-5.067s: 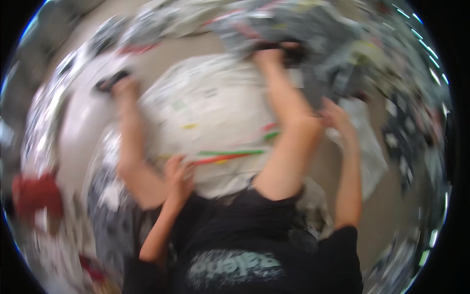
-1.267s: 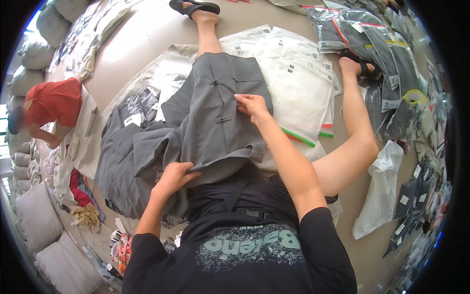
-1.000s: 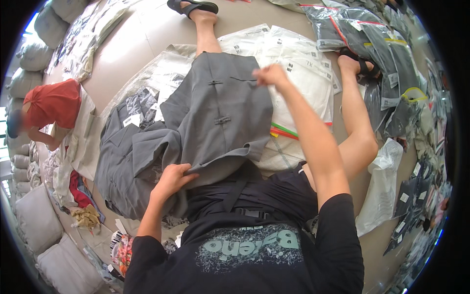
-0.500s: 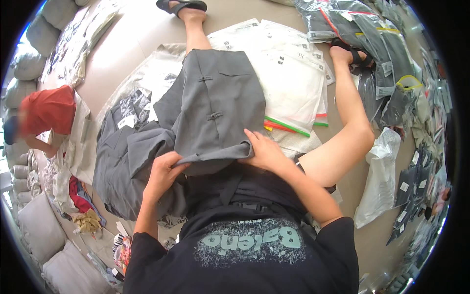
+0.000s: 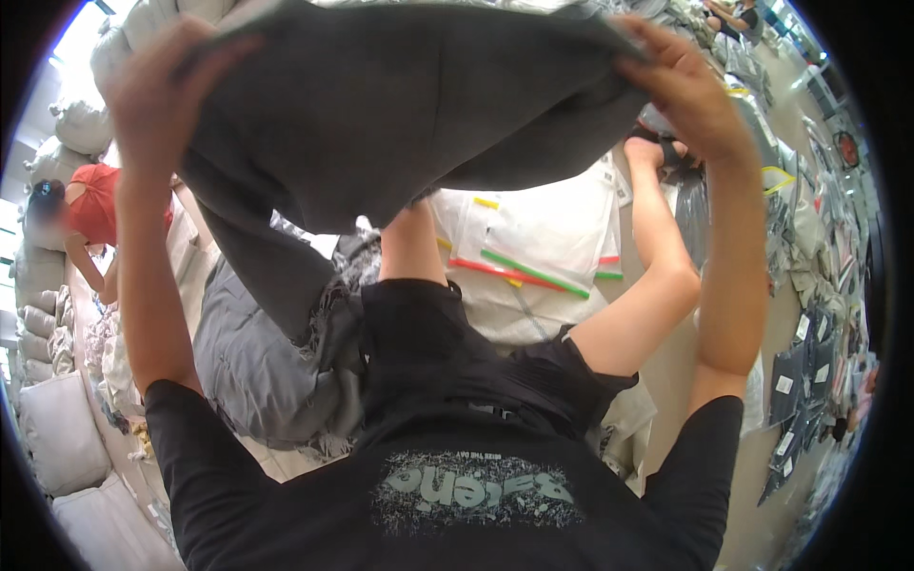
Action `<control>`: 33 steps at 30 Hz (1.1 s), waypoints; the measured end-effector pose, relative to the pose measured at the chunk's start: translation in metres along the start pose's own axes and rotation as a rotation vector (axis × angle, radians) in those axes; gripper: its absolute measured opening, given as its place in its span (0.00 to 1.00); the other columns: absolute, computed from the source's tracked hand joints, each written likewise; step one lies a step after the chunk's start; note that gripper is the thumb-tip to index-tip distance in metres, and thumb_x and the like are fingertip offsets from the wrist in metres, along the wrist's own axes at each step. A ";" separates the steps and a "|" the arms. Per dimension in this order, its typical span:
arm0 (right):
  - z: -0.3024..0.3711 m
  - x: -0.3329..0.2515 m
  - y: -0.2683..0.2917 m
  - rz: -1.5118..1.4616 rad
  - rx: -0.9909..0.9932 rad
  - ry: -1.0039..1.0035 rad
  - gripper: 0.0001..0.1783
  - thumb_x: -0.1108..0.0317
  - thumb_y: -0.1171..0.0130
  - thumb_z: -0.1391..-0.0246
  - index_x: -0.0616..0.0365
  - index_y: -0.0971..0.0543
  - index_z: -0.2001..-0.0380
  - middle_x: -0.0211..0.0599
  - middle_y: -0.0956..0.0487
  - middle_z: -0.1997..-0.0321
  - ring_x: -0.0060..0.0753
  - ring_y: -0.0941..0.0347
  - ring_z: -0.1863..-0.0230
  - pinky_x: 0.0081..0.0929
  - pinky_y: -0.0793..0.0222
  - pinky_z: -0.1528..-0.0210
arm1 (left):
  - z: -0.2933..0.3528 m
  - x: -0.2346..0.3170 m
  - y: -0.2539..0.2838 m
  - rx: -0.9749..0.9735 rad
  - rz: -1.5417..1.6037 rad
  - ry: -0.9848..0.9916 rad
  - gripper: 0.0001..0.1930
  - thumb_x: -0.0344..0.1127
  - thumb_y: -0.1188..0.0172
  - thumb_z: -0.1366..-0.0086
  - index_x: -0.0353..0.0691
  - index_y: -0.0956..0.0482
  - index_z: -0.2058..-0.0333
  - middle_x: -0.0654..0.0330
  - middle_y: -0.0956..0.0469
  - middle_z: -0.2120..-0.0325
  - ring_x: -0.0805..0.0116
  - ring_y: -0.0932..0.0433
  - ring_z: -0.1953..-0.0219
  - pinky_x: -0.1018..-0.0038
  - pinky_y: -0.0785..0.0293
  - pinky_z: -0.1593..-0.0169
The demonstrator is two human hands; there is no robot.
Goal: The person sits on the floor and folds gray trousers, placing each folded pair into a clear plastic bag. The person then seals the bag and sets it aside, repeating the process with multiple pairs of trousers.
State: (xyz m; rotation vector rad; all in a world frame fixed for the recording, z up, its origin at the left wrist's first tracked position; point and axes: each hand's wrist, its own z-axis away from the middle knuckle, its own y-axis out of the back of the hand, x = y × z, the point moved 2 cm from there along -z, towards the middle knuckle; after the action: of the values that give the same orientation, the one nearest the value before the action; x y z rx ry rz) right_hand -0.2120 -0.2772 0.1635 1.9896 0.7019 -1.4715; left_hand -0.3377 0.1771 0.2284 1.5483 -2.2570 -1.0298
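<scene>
A dark grey cloth garment [image 5: 409,105] is stretched wide between my raised hands, its upper edge close to the top of the view. My left hand [image 5: 167,95] grips its left end, fingers curled over the cloth. At the opposite end, my right hand [image 5: 685,90] pinches the edge between thumb and fingers. A long part of the garment droops down at the left toward a heap of grey clothing [image 5: 267,352] with frayed edges, beside my left thigh. Whether that drooping part joins the heap cannot be made out. The garment's far side is hidden.
White plastic zip bags [image 5: 543,228] with red, green and yellow strips lie between my legs. A person in a red top [image 5: 92,205] bends at the left, near grey cushions [image 5: 65,423]. Bagged dark garments [image 5: 800,381] lie along the right. Another person [image 5: 738,19] sits far right.
Both hands have risen from my lap and spread apart, lifting the grey garment up and away. Its buttoned front no longer shows, and more of the zip bags is uncovered.
</scene>
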 end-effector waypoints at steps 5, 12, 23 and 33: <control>-0.062 -0.013 0.052 0.950 -0.203 -0.385 0.17 0.64 0.32 0.34 0.59 0.14 0.46 0.24 0.12 0.59 0.16 0.19 0.58 0.24 0.20 0.51 | -0.054 -0.057 -0.067 -0.428 0.117 0.029 0.14 0.40 0.33 0.26 0.31 0.17 0.58 0.60 0.18 0.71 0.76 0.24 0.65 0.72 0.24 0.55; -0.035 -0.063 0.078 0.692 0.116 -0.289 0.23 0.51 0.37 0.29 0.52 0.17 0.39 0.21 0.13 0.54 0.12 0.17 0.56 0.19 0.21 0.54 | -0.095 -0.046 -0.061 -0.308 0.366 0.216 0.16 0.45 0.33 0.25 0.36 0.15 0.60 0.68 0.22 0.73 0.84 0.26 0.68 0.77 0.26 0.59; -0.014 -0.078 0.077 0.478 0.110 -0.184 0.28 0.49 0.31 0.34 0.59 0.20 0.42 0.28 0.14 0.48 0.16 0.18 0.52 0.19 0.21 0.47 | -0.110 -0.052 -0.083 -0.141 0.572 0.228 0.21 0.50 0.35 0.25 0.33 0.14 0.61 0.65 0.20 0.75 0.77 0.25 0.72 0.72 0.25 0.60; -0.016 -0.038 0.104 0.700 0.411 -0.256 0.28 0.42 0.36 0.32 0.58 0.13 0.48 0.26 0.12 0.61 0.17 0.17 0.63 0.19 0.23 0.56 | -0.134 -0.019 -0.118 -0.457 0.643 0.262 0.20 0.47 0.36 0.24 0.31 0.14 0.56 0.65 0.15 0.71 0.79 0.18 0.69 0.78 0.21 0.59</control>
State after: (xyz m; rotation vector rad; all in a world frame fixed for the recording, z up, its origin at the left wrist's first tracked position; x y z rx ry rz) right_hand -0.1385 -0.3429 0.2170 1.9722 -0.4136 -1.4379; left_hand -0.1714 0.1131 0.2533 0.6572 -1.9391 -0.9757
